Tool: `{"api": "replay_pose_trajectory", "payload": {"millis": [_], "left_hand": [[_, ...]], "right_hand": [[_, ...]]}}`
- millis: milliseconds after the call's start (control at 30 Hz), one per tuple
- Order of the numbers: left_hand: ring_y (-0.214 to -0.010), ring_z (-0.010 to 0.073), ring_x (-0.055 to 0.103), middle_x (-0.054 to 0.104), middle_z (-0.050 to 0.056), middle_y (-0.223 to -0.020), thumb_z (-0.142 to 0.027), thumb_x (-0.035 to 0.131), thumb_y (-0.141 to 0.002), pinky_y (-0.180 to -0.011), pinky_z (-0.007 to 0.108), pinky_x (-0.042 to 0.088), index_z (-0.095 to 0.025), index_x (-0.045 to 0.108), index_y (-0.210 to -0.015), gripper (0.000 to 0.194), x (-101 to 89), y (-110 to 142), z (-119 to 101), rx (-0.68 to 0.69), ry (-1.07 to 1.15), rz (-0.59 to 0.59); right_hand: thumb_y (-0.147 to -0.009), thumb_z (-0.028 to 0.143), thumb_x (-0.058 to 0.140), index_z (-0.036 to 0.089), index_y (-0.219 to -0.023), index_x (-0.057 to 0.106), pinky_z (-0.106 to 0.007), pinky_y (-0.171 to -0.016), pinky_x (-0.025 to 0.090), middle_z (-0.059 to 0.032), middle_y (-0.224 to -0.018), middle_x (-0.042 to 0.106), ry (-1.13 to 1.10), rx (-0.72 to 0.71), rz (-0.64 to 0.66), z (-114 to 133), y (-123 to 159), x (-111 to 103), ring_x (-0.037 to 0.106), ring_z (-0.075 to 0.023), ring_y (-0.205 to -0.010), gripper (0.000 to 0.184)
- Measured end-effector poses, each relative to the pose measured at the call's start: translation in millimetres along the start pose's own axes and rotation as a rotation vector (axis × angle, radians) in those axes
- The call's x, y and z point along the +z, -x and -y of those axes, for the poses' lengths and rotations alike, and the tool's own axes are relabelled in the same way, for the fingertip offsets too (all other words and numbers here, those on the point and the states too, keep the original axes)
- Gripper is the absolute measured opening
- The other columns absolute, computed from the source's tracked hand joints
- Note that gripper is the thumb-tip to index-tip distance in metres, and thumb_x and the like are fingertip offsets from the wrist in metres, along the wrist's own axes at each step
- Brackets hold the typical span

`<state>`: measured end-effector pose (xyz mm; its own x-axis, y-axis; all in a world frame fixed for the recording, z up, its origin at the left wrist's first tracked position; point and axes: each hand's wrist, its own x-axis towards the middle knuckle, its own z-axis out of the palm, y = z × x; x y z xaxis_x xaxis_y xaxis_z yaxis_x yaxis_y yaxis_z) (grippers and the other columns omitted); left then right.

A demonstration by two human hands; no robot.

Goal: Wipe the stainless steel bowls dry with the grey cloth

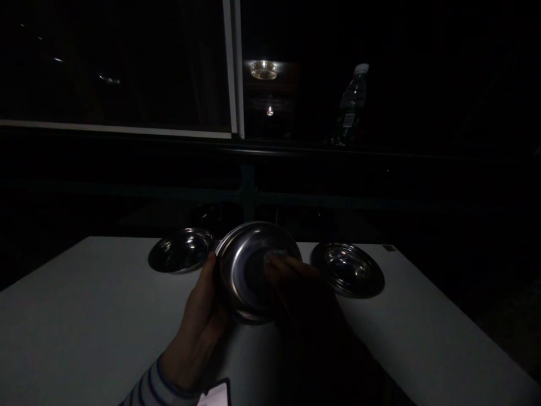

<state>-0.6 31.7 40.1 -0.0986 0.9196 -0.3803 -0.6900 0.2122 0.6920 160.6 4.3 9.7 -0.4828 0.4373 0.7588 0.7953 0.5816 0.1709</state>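
Note:
A shiny steel bowl [243, 265] is held up, tilted, over the middle of the white table. My left hand [205, 307] grips its left edge, thumb along the rim and the other fingers partly hidden beneath. My right hand [298, 285], dark in shadow, presses a small pale wad, like a tissue [275, 255], against the bowl's surface with closed fingers. To the left lies one steel dish [181, 251]. Steel dishes [349, 270], seemingly stacked, lie to the right of the bowl.
The white table [105, 327] ends at a far edge just behind the dishes. A phone [215, 395] lies at the near edge, partly cut off. Beyond, a clear plastic bottle [351, 104] stands on a ledge by a dark window with a pale frame [234, 67].

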Motion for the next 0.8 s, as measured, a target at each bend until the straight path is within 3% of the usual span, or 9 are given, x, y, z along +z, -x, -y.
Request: {"api": "replay_pose_trajectory", "payload": {"millis": [167,267,400,533,600,700,800], "left_hand": [[-0.062,0.0151,0.063,0.069,0.004,-0.073,-0.029,0.045,-0.088,-0.061,0.024,0.052,-0.011,0.062,-0.103,0.029,-3.9,-9,-4,0.049,0.024,-0.044],[-0.073,0.0166,0.064,0.070,0.005,-0.082,-0.027,0.050,-0.086,-0.066,0.024,0.052,-0.013,0.061,-0.109,0.030,-7.6,-13,-5,0.076,0.026,-0.019],[-0.077,0.0164,0.065,0.070,0.007,-0.091,-0.026,0.049,-0.086,-0.068,0.024,0.053,-0.013,0.062,-0.108,0.028,-8.9,-14,-3,0.101,0.014,-0.041],[-0.069,0.0143,0.065,0.070,0.005,-0.084,-0.027,0.047,-0.087,-0.065,0.024,0.053,-0.014,0.064,-0.100,0.025,-6.2,-12,-1,0.084,-0.007,-0.070],[-0.067,0.0142,0.065,0.070,0.005,-0.081,-0.028,0.048,-0.087,-0.062,0.023,0.053,-0.013,0.065,-0.095,0.024,-3.9,-8,1,0.080,-0.012,-0.072],[-0.064,0.0137,0.064,0.070,0.004,-0.077,-0.027,0.050,-0.086,-0.061,0.023,0.053,-0.013,0.066,-0.092,0.022,0.2,-2,6,0.071,-0.003,-0.075],[-0.064,0.0137,0.064,0.070,0.004,-0.076,-0.025,0.051,-0.086,-0.061,0.023,0.053,-0.013,0.066,-0.088,0.020,3.5,4,11,0.067,-0.008,-0.066]], "right_hand": [[-0.086,0.017,0.040,0.007,-0.130,0.043,-0.037,-0.091,0.046,-0.0097,-0.134,0.048,-0.055,-0.023,0.082,14,1,8,0.041,-0.0228,-0.123,0.045],[-0.087,0.013,0.041,0.007,-0.131,0.040,-0.035,-0.089,0.048,-0.0119,-0.130,0.052,-0.116,-0.042,0.069,6,2,7,0.047,-0.0230,-0.118,0.044],[-0.089,0.021,0.045,0.014,-0.131,0.037,-0.036,-0.086,0.050,-0.0113,-0.122,0.056,-0.357,0.127,0.108,-15,1,-8,0.054,-0.0208,-0.109,0.043],[-0.088,0.023,0.049,0.017,-0.122,0.045,-0.033,-0.080,0.051,-0.0090,-0.114,0.060,-0.393,0.230,0.100,-24,-4,-21,0.057,-0.0188,-0.100,0.036],[-0.088,0.021,0.047,0.018,-0.118,0.048,-0.034,-0.081,0.050,-0.0081,-0.110,0.060,-0.311,0.286,0.015,-26,-5,-25,0.057,-0.0191,-0.098,0.030],[-0.088,0.022,0.047,0.020,-0.108,0.053,-0.039,-0.076,0.048,-0.0083,-0.100,0.059,-0.033,0.386,-0.231,-30,-3,-27,0.055,-0.0221,-0.091,0.021],[-0.085,0.019,0.051,0.020,-0.104,0.054,-0.041,-0.076,0.047,-0.0103,-0.100,0.055,0.178,0.371,-0.385,-32,0,-25,0.053,-0.0237,-0.090,0.019]]}}
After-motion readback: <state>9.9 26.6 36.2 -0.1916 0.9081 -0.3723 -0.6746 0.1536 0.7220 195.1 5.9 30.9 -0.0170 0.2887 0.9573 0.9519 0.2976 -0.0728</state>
